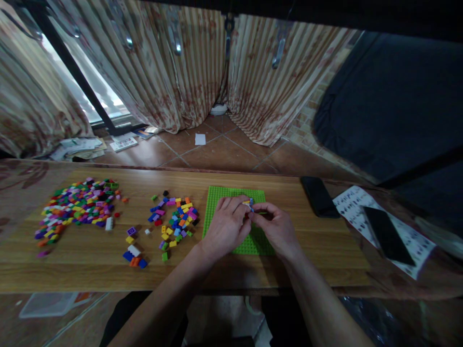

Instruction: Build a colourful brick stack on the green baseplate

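Note:
Both my hands meet over a green studded baseplate on the wooden table. My left hand is curled, with its fingertips pinching a small cluster of coloured bricks. My right hand pinches the same cluster from the right side. The cluster shows blue, yellow and orange bits; most of it is hidden by my fingers. Just left of the baseplate lies a small heap of loose bricks.
A large pile of mixed bricks covers the table's left part, with a few stray ones near the front edge. Two black phones lie on the right, one on a printed sheet. Curtains hang behind.

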### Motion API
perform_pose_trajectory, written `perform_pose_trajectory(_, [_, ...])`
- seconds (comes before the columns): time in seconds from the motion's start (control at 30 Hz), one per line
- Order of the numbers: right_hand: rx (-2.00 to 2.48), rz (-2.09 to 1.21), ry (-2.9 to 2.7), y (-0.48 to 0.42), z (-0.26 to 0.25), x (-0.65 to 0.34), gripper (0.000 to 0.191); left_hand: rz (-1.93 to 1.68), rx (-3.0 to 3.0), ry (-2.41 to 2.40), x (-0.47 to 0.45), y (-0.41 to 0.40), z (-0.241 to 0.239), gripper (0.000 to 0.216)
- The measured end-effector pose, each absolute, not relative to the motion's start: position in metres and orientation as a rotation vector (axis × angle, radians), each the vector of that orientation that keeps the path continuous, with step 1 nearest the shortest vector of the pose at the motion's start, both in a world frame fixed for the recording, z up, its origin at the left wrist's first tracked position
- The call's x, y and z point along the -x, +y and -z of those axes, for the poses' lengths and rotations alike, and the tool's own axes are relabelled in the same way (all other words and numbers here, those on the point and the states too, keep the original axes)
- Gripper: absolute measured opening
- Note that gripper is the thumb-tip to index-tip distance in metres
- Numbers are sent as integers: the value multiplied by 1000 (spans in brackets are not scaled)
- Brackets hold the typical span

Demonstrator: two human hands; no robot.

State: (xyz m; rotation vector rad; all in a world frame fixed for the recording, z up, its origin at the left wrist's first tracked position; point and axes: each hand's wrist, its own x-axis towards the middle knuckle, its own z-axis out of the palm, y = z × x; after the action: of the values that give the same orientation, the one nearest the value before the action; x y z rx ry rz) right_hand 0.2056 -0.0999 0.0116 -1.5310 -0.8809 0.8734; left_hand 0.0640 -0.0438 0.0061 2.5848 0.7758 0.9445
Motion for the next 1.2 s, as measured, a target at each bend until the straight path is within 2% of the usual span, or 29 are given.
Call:
perform_pose_trajectory(0.4, [1476, -976, -713, -100, -10, -205, 33, -981, -2381, 805, -68, -46, -2, 16])
perform_pose_trajectory(0.93, [1501, -947, -743, -101, -10, -205, 29, -879, -2571, 828, -67, -45, -12, 18])
perform_pose_trajectory(1.2, [1505, -992, -741, -102, -10, -207, 34, -813, -2657, 854, -67, -44, -13, 22])
